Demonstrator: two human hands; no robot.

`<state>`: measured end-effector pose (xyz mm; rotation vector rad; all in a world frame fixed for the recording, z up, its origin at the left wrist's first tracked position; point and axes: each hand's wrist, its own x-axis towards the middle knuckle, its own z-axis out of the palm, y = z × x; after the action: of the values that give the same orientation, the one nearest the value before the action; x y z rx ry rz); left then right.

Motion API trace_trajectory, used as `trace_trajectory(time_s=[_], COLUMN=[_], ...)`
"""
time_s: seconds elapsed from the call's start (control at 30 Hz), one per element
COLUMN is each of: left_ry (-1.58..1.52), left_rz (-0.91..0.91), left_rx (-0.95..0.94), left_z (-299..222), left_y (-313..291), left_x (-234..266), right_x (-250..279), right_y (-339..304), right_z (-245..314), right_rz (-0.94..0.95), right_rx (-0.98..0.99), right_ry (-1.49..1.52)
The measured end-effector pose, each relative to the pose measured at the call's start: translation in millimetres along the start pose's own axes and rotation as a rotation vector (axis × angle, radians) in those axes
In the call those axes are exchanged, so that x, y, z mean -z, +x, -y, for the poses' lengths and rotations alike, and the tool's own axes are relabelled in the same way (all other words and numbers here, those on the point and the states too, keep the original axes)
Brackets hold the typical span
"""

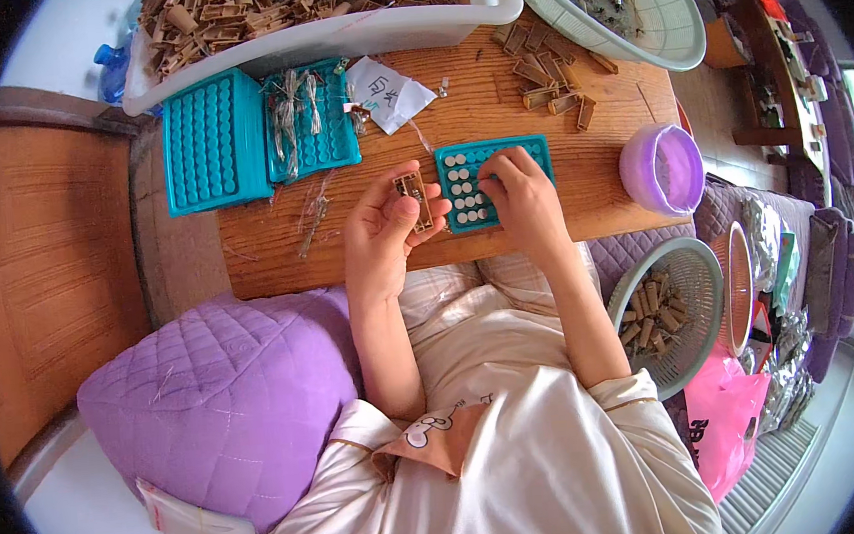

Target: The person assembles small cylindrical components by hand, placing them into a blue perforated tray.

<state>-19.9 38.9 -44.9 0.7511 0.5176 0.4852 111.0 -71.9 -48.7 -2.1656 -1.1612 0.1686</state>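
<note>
My left hand (389, 225) holds a small brown slotted piece (414, 200) upright between thumb and fingers, just left of a small teal tray (528, 149). That tray lies on the wooden board and carries rows of round silver discs (463, 189). My right hand (522, 199) rests on the tray with its fingertips pinched over the discs near the tray's middle; whether a disc is between them is hidden.
Two larger teal trays (214, 138) lie at the board's left, one under clear wrappers. A white tub (349, 34) of brown pieces stands behind. Loose brown pieces (552, 71), a white basket (674, 22), a purple bowl (662, 168), a basket of brown pieces (666, 313), a purple cushion (227, 403).
</note>
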Motion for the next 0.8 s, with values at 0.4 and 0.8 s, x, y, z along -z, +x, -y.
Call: trace_trajectory(time_s=[0.4, 0.8], left_ry=[0.034, 0.256], left_rz=[0.14, 0.013], left_rx=[0.036, 0.027], left_z=[11, 9], left_y=[-3, -2], left_x=[-8, -6], right_x=[10, -3], right_y=[-3, -16], right_z=[50, 2], right_rz=[-0.167, -0.035], right_rx=[0.227, 0.027], right_ry=[0.186, -0.104])
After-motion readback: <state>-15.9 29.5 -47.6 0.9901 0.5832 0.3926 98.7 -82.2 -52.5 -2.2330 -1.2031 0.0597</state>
